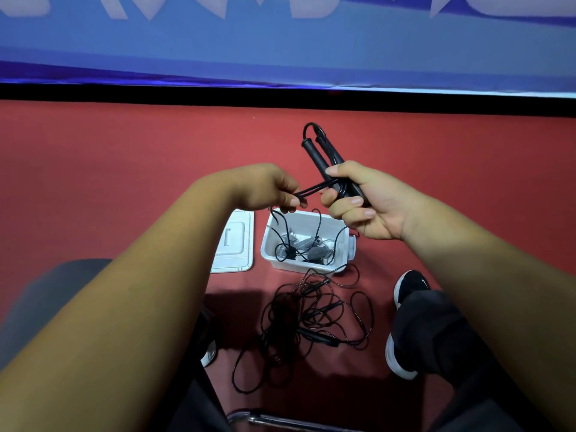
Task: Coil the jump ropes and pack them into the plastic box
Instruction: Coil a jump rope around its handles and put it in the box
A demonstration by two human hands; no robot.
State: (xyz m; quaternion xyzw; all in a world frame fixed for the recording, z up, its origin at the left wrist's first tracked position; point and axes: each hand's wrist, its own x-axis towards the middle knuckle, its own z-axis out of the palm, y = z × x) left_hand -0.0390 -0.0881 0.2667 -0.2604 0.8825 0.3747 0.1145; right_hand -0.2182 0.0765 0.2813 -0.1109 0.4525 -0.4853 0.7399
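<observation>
my right hand (367, 210) grips 2 black rope handles (314, 152) | left hand (265, 188) pinches thin black cord (314, 186) | tangled pile (311, 316) outside white plastic box (297, 265), ugh

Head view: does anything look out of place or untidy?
Yes. Tangled ropes sprawl uncoiled on the floor near the plastic box; a loose cord hangs from the left hand into it. The right hand grips the handles.
</observation>
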